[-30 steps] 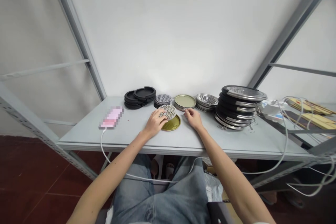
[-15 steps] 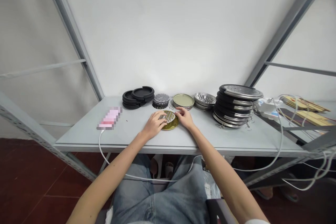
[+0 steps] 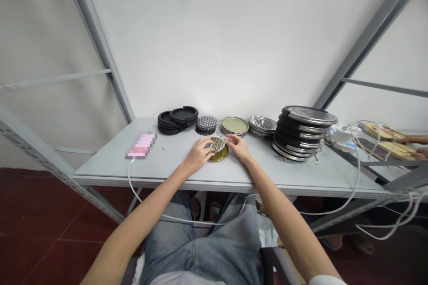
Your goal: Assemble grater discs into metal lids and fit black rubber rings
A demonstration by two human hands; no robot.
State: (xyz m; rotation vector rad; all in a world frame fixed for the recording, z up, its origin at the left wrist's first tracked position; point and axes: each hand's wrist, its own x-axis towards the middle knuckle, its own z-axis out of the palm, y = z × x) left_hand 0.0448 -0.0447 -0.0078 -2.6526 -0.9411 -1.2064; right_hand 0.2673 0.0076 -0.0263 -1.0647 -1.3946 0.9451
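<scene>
A small round metal grater disc (image 3: 217, 144) sits between my two hands, above a shiny gold round lid (image 3: 219, 156) on the table. The disc covers the lid's far part. My left hand (image 3: 198, 155) grips the disc's left edge with bent fingers. At its right edge, the fingertips of my right hand (image 3: 238, 147) pinch the rim. Just behind are a stack of similar grater discs (image 3: 207, 123) and a stack of round lids (image 3: 234, 124) with a pale top. Small metal clips (image 3: 219, 133) lie between these stacks.
Black rings (image 3: 183, 115) are piled back left, near a phone (image 3: 141, 144) on a white cable. Shallow metal grater bowls (image 3: 262, 124) and a tall stack of black-rimmed graters (image 3: 306, 133) stand right. Another person's hand (image 3: 420, 153) is at wooden pieces (image 3: 397, 149) far right.
The grater disc has shifted slightly toward the far side of the gold lid, both hands staying at it. Another person's hands have come into view at far right. The view has tilted slightly.
</scene>
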